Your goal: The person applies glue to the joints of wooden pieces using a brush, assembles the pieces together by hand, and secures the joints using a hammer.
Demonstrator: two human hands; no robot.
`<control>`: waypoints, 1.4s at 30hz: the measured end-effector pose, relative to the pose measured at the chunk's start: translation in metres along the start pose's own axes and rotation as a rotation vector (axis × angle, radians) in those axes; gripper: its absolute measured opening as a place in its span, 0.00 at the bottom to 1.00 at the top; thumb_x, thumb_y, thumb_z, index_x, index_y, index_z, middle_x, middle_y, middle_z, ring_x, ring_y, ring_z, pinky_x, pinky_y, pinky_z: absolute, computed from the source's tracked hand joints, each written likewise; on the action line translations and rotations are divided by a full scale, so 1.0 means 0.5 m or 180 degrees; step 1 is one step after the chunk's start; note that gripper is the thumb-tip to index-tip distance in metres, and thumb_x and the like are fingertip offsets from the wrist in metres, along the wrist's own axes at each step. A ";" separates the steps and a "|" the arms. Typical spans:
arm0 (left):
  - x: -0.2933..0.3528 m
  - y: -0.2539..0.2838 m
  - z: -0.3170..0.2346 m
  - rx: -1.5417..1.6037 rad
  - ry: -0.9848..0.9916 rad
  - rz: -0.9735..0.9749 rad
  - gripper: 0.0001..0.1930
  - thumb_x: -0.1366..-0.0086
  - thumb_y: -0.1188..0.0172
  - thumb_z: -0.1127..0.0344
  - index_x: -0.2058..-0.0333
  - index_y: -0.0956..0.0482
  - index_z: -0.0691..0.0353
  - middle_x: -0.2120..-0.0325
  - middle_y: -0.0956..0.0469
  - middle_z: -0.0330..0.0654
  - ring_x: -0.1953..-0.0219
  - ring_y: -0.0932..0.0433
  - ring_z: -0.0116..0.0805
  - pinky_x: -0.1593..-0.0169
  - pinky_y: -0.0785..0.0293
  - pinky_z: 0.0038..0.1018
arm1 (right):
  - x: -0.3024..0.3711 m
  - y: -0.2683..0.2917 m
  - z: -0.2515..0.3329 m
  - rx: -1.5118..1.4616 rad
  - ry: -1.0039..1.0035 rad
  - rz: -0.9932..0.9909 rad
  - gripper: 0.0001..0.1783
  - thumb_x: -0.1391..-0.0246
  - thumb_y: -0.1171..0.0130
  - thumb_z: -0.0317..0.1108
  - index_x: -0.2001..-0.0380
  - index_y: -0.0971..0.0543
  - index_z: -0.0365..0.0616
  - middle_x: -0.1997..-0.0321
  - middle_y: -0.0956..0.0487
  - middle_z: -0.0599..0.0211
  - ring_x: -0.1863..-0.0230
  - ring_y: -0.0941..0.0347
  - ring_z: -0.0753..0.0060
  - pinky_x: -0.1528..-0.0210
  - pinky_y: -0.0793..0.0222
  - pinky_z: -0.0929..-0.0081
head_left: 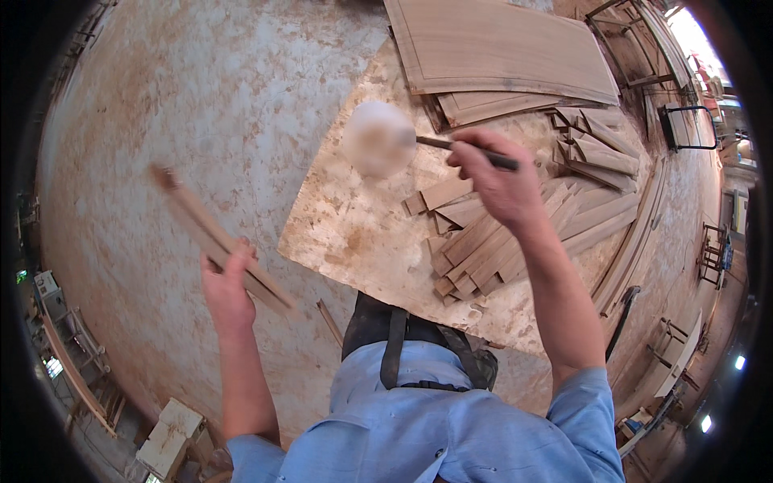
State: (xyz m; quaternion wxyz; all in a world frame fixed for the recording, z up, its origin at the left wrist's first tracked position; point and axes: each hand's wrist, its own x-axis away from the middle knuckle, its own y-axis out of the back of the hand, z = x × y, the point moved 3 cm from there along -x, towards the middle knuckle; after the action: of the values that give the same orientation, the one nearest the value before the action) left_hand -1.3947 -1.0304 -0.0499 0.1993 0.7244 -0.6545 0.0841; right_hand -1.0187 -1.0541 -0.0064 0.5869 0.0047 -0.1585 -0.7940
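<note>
My left hand (229,291) grips a long, narrow wooden strip (201,223) out to the left, tilted and blurred, possibly doubled or grooved along its length. The strip's far end looks darker. Over the worktable, my right hand (507,185) is closed round the dark handle of a brush (435,142). Its blurred tip reaches the round white tub (352,138), which has something brownish in it. Just beyond that hand's wrist, a pile of short wooden slats (491,249) lies on the stained board tabletop (338,233).
Large flat wooden panels (507,48) are stacked at the table's far side. More wood pieces (600,149) and long strips (636,233) lie along the right. A loose strip (329,322) rests on the floor near my legs. A black-handled cart (688,129) stands far right.
</note>
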 end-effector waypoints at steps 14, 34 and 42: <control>-0.069 -0.059 -0.017 0.2776 0.0907 -0.0224 0.23 0.38 0.39 0.59 0.50 0.36 0.60 0.53 0.29 0.48 0.49 0.28 0.45 0.45 0.28 0.50 | -0.048 -0.078 -0.108 -0.0142 -0.0456 0.0009 0.10 0.45 0.43 0.33 0.64 0.22 0.37 0.73 0.21 0.66 0.73 0.27 0.78 0.72 0.30 0.78; -0.072 -0.141 -0.034 0.2902 0.0318 -0.0047 0.22 0.39 0.49 0.70 0.46 0.36 0.65 0.49 0.29 0.51 0.45 0.30 0.47 0.44 0.30 0.44 | 0.062 -0.047 -0.003 -0.1238 -0.0676 -0.0273 0.06 0.43 0.44 0.30 0.70 0.24 0.37 0.76 0.21 0.67 0.77 0.27 0.83 0.79 0.32 0.85; -0.057 -0.161 -0.037 0.2939 0.0294 0.0072 0.22 0.38 0.51 0.70 0.44 0.38 0.63 0.50 0.29 0.51 0.44 0.31 0.49 0.42 0.32 0.46 | 0.087 -0.084 0.007 -0.0726 -0.0021 -0.0030 0.06 0.44 0.42 0.28 0.70 0.24 0.36 0.78 0.23 0.71 0.76 0.32 0.86 0.75 0.36 0.84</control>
State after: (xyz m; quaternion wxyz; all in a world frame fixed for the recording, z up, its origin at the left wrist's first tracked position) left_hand -1.3168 -0.9920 -0.0582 -0.1160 0.7257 -0.5469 0.4011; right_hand -1.0722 -1.0828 -0.0061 0.5793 -0.0640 -0.0690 -0.8097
